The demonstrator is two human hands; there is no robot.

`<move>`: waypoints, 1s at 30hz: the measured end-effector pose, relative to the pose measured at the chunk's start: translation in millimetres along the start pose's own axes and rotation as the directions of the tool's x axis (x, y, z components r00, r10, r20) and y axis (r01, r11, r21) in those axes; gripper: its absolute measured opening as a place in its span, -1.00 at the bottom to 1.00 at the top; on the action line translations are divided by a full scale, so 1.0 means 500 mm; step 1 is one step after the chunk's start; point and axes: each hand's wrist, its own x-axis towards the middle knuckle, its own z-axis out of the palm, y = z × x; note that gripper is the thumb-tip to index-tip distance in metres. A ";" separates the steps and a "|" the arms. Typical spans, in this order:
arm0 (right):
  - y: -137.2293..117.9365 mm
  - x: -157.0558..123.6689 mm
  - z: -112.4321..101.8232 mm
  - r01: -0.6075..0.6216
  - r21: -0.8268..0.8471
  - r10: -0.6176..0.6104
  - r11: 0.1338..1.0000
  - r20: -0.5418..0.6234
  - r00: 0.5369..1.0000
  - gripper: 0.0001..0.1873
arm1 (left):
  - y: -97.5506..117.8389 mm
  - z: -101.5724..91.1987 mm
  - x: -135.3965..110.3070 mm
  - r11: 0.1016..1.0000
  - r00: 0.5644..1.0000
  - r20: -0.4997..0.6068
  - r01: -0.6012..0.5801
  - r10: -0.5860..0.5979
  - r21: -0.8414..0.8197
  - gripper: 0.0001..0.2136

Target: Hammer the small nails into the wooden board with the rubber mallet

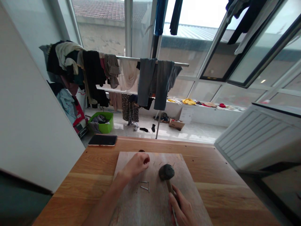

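A wooden board (131, 207) lies flat on the wooden table. In my right hand (182, 205) is a mallet (166, 172), gripped by its handle; its dark head is over the board's middle. Towards the board's far edge, my left hand (139, 163) is closed, fingers curled; what they hold, if anything, is hidden. Several loose nails (145, 188) lie on the board between my hands. Beyond the mallet head, a few thin nails (174, 164) seem to stick up from the wood. A small dark round thing (141, 151) shows partly behind my left hand.
A phone (102, 140) lies at the far left of the table (225, 185). Past the table edge stand a clothes rack (183, 64) with hanging laundry and a green basket (107, 126). A white slatted panel (261, 135) stands right; a white wall (28, 103) is left.
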 end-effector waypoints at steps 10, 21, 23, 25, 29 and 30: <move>-0.045 0.005 -0.016 0.068 0.016 -0.067 0.998 -0.043 0.997 -0.29 | -0.046 0.030 0.002 0.977 0.998 -0.062 -0.028 0.015 -0.211 -0.90; -0.135 0.036 0.061 0.136 0.224 -0.141 0.965 0.006 0.990 -0.32 | -0.053 0.039 0.004 0.973 0.994 -0.102 -0.063 0.041 -0.222 -0.93; -0.138 0.040 0.068 0.147 0.206 -0.155 0.967 0.022 0.988 -0.32 | -0.054 0.039 0.004 0.973 0.993 -0.108 -0.073 0.051 -0.218 -0.94; -0.138 0.044 0.076 0.154 0.178 -0.161 0.972 0.028 0.986 -0.32 | -0.054 0.039 0.005 0.974 0.993 -0.106 -0.083 0.061 -0.212 -0.94; -0.134 0.048 0.084 0.150 0.123 -0.158 0.981 0.050 0.986 -0.35 | -0.056 0.039 0.005 0.973 0.994 -0.093 -0.082 0.064 -0.213 -0.91; -0.133 0.047 0.084 0.151 0.120 -0.157 0.981 0.048 0.986 -0.36 | -0.057 0.039 0.006 0.973 0.993 -0.095 -0.084 0.065 -0.216 -0.91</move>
